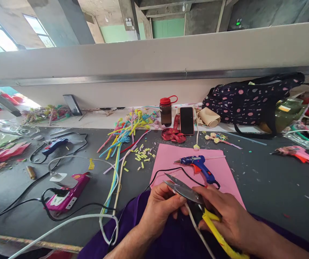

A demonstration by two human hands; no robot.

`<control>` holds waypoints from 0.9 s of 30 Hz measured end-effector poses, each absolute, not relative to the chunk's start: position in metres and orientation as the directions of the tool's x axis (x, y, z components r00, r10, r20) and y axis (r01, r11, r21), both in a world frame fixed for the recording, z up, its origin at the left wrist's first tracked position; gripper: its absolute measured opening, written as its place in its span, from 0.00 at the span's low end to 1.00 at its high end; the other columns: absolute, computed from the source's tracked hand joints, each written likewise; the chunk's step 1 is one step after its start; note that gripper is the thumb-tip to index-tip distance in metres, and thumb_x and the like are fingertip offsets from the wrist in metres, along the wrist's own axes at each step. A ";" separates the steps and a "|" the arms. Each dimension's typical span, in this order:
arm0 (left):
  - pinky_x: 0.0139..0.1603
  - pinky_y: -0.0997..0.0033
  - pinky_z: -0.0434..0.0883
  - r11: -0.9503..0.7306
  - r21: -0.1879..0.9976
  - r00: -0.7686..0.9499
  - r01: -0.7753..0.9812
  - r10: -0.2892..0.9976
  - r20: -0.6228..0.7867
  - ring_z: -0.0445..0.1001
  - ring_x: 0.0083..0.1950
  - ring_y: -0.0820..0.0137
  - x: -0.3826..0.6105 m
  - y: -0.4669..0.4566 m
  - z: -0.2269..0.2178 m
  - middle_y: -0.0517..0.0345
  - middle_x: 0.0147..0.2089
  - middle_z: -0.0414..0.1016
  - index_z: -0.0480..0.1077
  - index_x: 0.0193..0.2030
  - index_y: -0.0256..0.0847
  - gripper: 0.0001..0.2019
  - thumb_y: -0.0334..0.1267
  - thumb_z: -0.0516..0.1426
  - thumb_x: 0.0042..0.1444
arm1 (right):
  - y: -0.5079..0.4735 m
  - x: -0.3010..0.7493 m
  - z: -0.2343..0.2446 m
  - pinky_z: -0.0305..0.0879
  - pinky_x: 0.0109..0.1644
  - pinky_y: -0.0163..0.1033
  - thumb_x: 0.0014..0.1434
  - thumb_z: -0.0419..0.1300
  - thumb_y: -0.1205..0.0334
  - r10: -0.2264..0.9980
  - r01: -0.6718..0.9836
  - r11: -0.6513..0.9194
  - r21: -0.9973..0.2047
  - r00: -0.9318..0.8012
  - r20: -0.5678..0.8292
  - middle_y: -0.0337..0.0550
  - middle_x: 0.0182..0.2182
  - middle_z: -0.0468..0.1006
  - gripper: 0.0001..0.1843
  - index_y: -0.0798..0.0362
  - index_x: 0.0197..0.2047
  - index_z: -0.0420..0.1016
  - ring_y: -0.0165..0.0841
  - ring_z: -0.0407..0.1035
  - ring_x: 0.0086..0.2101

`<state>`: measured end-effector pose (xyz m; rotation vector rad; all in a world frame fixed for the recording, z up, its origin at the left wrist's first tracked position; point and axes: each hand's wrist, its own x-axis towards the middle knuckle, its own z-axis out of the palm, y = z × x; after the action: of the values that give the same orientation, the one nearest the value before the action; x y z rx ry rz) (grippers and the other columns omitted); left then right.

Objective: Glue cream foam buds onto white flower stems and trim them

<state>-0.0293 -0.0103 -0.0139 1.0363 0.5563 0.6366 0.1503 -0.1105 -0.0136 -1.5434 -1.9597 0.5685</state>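
Observation:
My right hand (228,216) grips a pair of scissors (211,219) with yellow handles, its blades apart and pointing up and to the left. My left hand (164,205) is closed on a thin whitish stem (196,225) that runs down toward my lap. The blades reach across just above the left fingertips; whether they touch the stem I cannot tell. Beyond my hands, a blue glue gun (200,165) with an orange trigger lies on a pink sheet (168,154). Small yellow-green cut pieces (143,154) are scattered left of the sheet.
Colourful fuzzy stems (122,136) lie in a bundle left of centre. A magenta power strip (66,194) with cables is at left, a second blue glue gun (54,145) behind it. A bottle (165,111), phone (187,120) and dark bag (243,104) stand along the back; a pink glue gun (303,156) is at right.

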 end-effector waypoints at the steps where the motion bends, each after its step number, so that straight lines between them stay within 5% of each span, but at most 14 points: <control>1: 0.16 0.86 0.60 0.367 0.904 0.693 -0.217 0.710 -0.123 0.71 0.20 0.77 -0.029 -0.010 -0.014 0.57 0.20 0.75 0.71 0.28 0.34 0.07 0.36 0.62 0.48 | -0.110 0.151 -0.014 0.62 0.43 0.39 0.57 0.59 0.57 0.970 0.725 0.243 -0.644 -0.166 0.179 0.41 0.40 0.72 0.29 0.45 0.60 0.54 0.35 0.67 0.36; 9: 0.14 0.86 0.59 0.410 0.879 0.701 -0.244 0.701 -0.132 0.73 0.20 0.75 -0.029 -0.008 -0.011 0.51 0.32 0.79 0.66 0.27 0.35 0.08 0.34 0.62 0.48 | -0.110 0.160 0.000 0.59 0.28 0.31 0.56 0.58 0.62 0.995 0.640 0.097 -0.762 -0.088 0.053 0.35 0.30 0.69 0.29 0.48 0.59 0.53 0.28 0.62 0.24; 18: 0.13 0.86 0.58 0.415 0.885 0.705 -0.211 0.691 -0.156 0.68 0.16 0.79 -0.030 -0.009 -0.011 0.55 0.25 0.77 0.67 0.27 0.35 0.09 0.36 0.63 0.46 | -0.110 0.171 0.012 0.60 0.37 0.37 0.51 0.64 0.60 0.974 0.765 0.223 -0.605 -0.201 0.105 0.39 0.37 0.70 0.32 0.46 0.57 0.56 0.33 0.66 0.34; 27: 0.14 0.84 0.59 0.385 0.912 0.697 -0.141 0.692 -0.184 0.68 0.17 0.78 -0.030 -0.010 -0.011 0.54 0.24 0.77 0.70 0.26 0.34 0.11 0.39 0.65 0.43 | -0.110 0.171 0.007 0.60 0.35 0.37 0.51 0.64 0.57 0.958 0.783 0.286 -0.551 -0.237 0.161 0.40 0.35 0.69 0.31 0.48 0.56 0.57 0.33 0.65 0.33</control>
<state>-0.0295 -0.0101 -0.0114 1.0507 0.6122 0.5748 0.1707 -0.1098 0.0073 -1.5570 -2.0936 0.4969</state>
